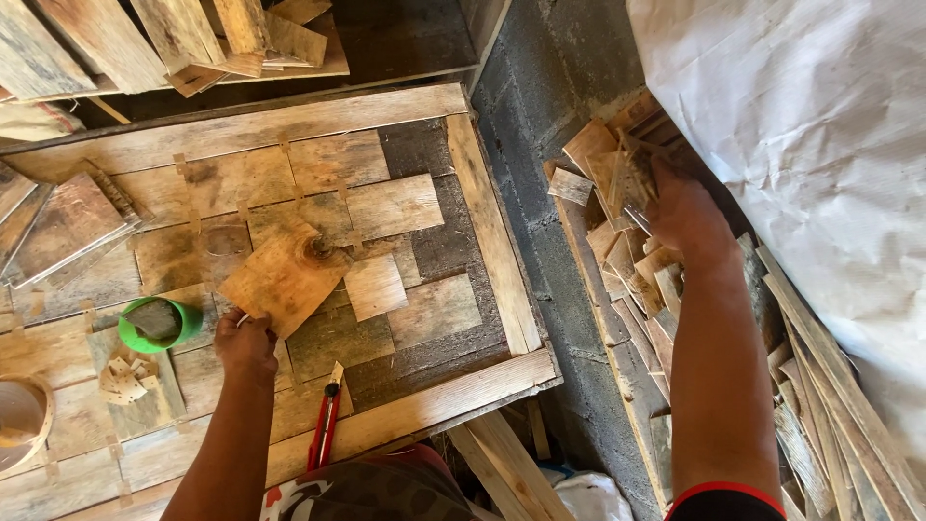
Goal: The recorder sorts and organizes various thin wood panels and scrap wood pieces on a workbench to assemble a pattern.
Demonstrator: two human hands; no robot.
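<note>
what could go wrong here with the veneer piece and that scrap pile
The left hand pins the loose veneer sheet by one edge only; it might shift or crack. The right hand reaches deep into the jagged scrap pile beside the block wall, so splinters or sliding pieces seem possible. The red utility knife lies near the panel's edge, close to the person's body.

Rough woodworking workshop: patched veneer-covered wooden counter [487,222], heaped thin brown wood offcuts [627,260], stacked weathered planks [106,39], bare grey block wall [550,87].

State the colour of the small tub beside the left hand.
Bright green tub, seen in the head view, beside the left hand.
</note>
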